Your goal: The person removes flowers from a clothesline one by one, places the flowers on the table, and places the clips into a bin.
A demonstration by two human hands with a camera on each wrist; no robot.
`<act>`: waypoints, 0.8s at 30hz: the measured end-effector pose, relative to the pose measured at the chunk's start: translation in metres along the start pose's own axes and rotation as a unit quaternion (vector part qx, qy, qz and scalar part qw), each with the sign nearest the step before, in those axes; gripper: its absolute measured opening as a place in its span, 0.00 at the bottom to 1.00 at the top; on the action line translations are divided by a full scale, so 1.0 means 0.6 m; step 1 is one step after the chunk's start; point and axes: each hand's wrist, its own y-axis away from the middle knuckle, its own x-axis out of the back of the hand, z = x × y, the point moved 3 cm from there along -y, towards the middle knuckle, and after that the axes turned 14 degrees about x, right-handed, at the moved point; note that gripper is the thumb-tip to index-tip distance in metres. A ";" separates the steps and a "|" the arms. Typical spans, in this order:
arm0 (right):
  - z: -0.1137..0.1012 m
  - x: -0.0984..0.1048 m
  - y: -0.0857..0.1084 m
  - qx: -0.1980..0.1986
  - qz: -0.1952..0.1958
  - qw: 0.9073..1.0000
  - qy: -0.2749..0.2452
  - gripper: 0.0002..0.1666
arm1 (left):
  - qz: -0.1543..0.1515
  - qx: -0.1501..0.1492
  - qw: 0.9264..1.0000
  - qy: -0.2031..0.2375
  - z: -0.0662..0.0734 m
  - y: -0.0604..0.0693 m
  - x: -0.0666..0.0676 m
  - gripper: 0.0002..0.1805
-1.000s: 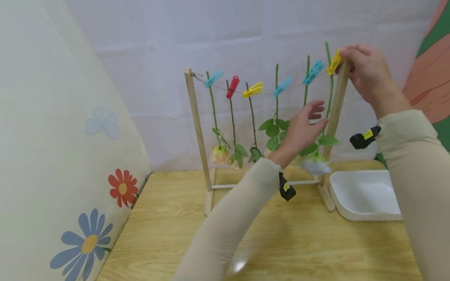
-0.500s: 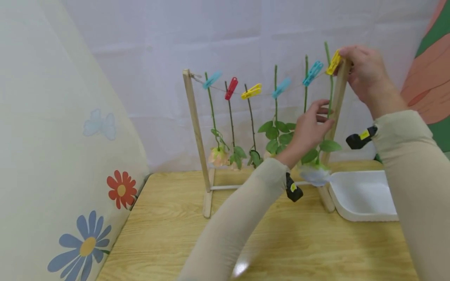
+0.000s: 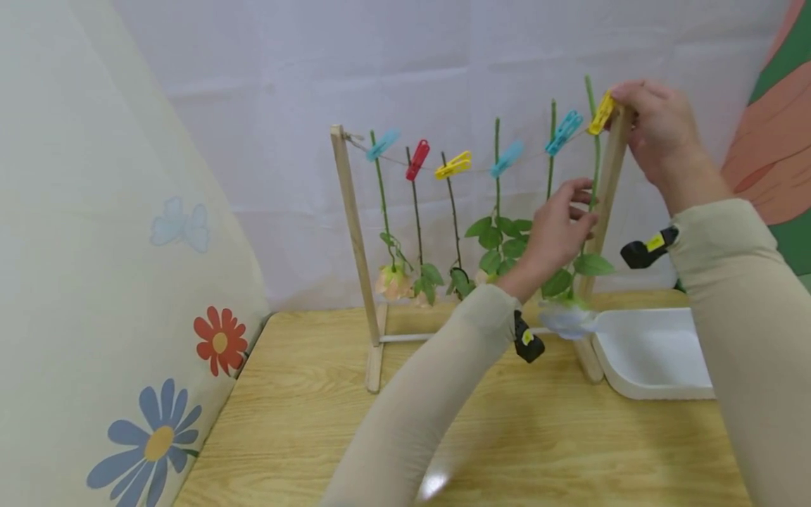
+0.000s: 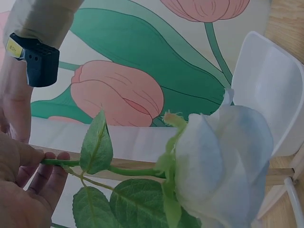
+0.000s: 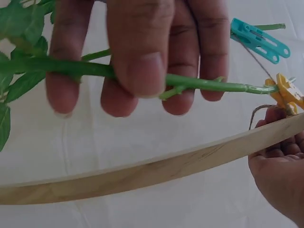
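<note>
Left hand (image 3: pixel 557 225) fingers barely apart, thumb pinning the white rose (image 4: pixel 223 161) by its stem (image 5: pixel 209 84), bloom (image 3: pixel 566 317) at 6 o'clock. Right hand (image 3: pixel 665 137) pinches the yellow clip (image 3: pixel 601 113) on that stem, 1 o'clock of the left fingers. Wood-grain bench (image 3: pixel 538 436) below, white tray (image 3: pixel 659 352) at 5, flower-print panel (image 3: pixel 114 232) at 9.

There are six stems (image 5: pixel 204 84), three blue pegs (image 3: pixel 564 132), two yellow pegs (image 3: pixel 602 113), one red peg (image 3: pixel 417 160), two posts (image 3: pixel 354 225) and one tray (image 3: pixel 662 352).
</note>
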 end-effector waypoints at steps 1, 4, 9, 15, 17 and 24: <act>-0.001 -0.001 0.000 0.002 0.001 1.000 0.000 0.07 | -0.001 0.000 1.000 -0.001 0.000 0.000 0.001 0.25; -0.003 -0.006 -0.001 0.010 0.011 1.000 -0.004 0.04 | -0.005 0.000 1.000 -0.005 -0.002 0.002 0.005 0.25; -0.009 -0.015 -0.008 0.041 0.032 0.998 -0.023 0.03 | -0.003 -0.002 1.000 -0.017 -0.004 0.007 0.010 0.25; -0.016 -0.016 -0.017 0.081 0.050 0.995 -0.040 0.05 | -0.007 -0.027 0.999 -0.029 -0.007 0.011 0.019 0.27; -0.020 -0.015 -0.018 0.094 0.054 0.993 -0.043 0.05 | -0.010 -0.031 0.999 -0.041 -0.007 0.014 0.023 0.28; -0.047 0.004 -0.008 0.134 0.040 0.989 -0.050 0.05 | -0.030 -0.052 0.991 -0.116 0.003 0.030 0.034 0.33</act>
